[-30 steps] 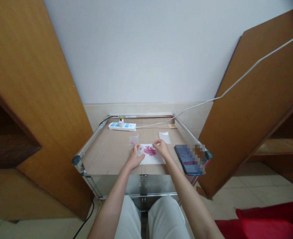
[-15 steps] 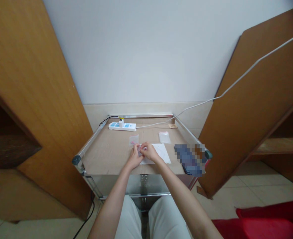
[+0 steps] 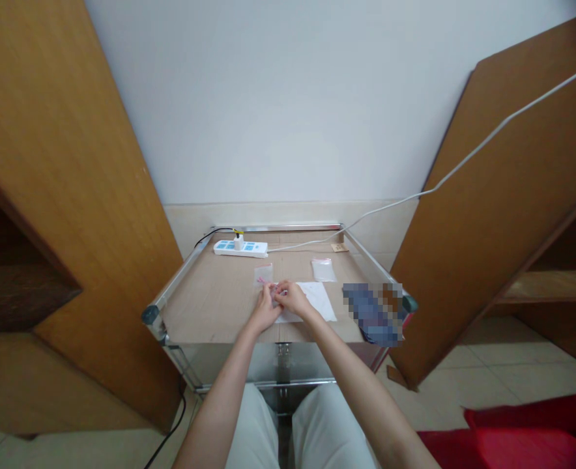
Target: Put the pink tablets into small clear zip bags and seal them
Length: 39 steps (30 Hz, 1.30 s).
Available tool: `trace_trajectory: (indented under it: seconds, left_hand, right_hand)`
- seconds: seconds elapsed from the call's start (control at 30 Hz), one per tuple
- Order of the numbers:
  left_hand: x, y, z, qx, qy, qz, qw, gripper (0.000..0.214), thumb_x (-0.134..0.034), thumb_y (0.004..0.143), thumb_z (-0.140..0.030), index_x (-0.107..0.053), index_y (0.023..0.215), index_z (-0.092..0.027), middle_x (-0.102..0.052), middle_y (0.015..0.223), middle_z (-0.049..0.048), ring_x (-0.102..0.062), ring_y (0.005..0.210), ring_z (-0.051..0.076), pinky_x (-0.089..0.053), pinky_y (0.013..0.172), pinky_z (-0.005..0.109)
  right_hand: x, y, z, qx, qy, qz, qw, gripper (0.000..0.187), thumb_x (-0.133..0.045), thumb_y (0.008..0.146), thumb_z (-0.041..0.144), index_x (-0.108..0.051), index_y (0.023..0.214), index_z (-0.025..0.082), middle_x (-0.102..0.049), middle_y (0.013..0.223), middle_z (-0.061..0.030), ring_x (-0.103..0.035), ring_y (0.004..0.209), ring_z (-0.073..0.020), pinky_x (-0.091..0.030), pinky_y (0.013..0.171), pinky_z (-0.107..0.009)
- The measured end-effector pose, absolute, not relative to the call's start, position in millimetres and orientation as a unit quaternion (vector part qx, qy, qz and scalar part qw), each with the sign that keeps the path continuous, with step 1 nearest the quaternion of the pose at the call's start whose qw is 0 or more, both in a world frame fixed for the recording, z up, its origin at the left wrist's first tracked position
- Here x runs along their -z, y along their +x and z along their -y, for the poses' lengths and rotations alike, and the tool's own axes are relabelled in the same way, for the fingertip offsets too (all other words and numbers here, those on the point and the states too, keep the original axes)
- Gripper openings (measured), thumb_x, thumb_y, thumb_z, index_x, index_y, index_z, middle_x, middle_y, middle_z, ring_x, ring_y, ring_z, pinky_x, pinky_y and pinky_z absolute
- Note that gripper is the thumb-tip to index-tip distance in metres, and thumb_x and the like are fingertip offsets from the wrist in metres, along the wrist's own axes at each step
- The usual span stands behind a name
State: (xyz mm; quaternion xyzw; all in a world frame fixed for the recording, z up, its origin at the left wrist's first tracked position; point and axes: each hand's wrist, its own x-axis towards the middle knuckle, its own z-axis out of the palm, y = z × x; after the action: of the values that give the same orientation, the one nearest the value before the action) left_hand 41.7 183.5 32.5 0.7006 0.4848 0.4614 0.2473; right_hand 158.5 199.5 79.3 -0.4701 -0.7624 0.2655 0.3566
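My left hand [image 3: 266, 311] and my right hand [image 3: 292, 297] meet at the front middle of the table, fingers closed in a pinch. Between them is a small see-through plastic bag [image 3: 275, 298] with a hint of pink; the fingers cover most of it. A white sheet [image 3: 321, 301] lies partly beneath my right hand. Just beyond my left hand rests a clear zip bag [image 3: 263, 272] with something small and pink at its lower edge. Farther right is another zip bag [image 3: 323, 270], whitish, with a reddish top edge.
A white power strip [image 3: 228, 248] with a plug sits at the back left of the table [image 3: 200, 306]. Its white cable [image 3: 380, 208] runs off to the right. A blurred-out dark blue item [image 3: 373, 316] lies at the right edge. Wooden cabinets flank both sides.
My fingers have shifted very slightly around the small bag. Everything else stays where it was.
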Motion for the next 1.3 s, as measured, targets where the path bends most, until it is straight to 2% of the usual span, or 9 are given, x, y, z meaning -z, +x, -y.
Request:
trace_trajectory:
  seconds: [0.67, 0.87, 1.1, 1.3]
  left_hand:
    - [-29, 41, -186, -0.466, 0.698, -0.481, 0.253, 0.05, -0.055, 0.062, -0.017, -0.032, 0.106, -0.017, -0.043, 0.107, 0.0096, -0.042, 0.103, 0.019, -0.03, 0.089, 0.035]
    - [-27, 41, -188, -0.471, 0.691, -0.482, 0.262, 0.048, -0.056, 0.062, -0.021, -0.033, 0.104, -0.017, -0.045, 0.105, 0.0092, -0.043, 0.101, 0.019, -0.031, 0.088, 0.035]
    - [-30, 42, -186, -0.485, 0.666, -0.511, 0.245, 0.05, -0.058, 0.061, -0.024, -0.034, 0.104, -0.018, -0.044, 0.104, 0.009, -0.043, 0.101, 0.02, -0.031, 0.087, 0.036]
    - [-33, 43, -185, -0.528, 0.656, -0.504, 0.19, 0.048, -0.056, 0.062, -0.02, -0.034, 0.105, -0.016, -0.045, 0.102, 0.0093, -0.042, 0.103, 0.02, -0.031, 0.089, 0.038]
  right_hand:
    - [-79, 161, -196, -0.269, -0.461, 0.755, 0.381, 0.013, -0.051, 0.063, 0.01, -0.063, 0.066, 0.013, -0.064, 0.075, -0.005, -0.056, 0.069, -0.0134, -0.04, 0.066, -0.021]
    - [-77, 170, -205, -0.269, -0.452, 0.736, 0.426, 0.014, -0.05, 0.069, 0.02, -0.062, 0.071, 0.014, -0.063, 0.075, -0.006, -0.056, 0.07, -0.0147, -0.041, 0.066, -0.024]
    - [-73, 180, -204, -0.297, -0.458, 0.698, 0.464, 0.017, -0.049, 0.07, 0.028, -0.057, 0.072, 0.014, -0.059, 0.066, -0.0036, -0.053, 0.06, -0.0127, -0.041, 0.057, -0.023]
    - [-66, 176, -189, -0.336, -0.423, 0.707, 0.456, 0.027, -0.057, 0.065, 0.036, -0.055, 0.078, 0.013, -0.059, 0.073, -0.0042, -0.053, 0.065, -0.0129, -0.041, 0.061, -0.024]
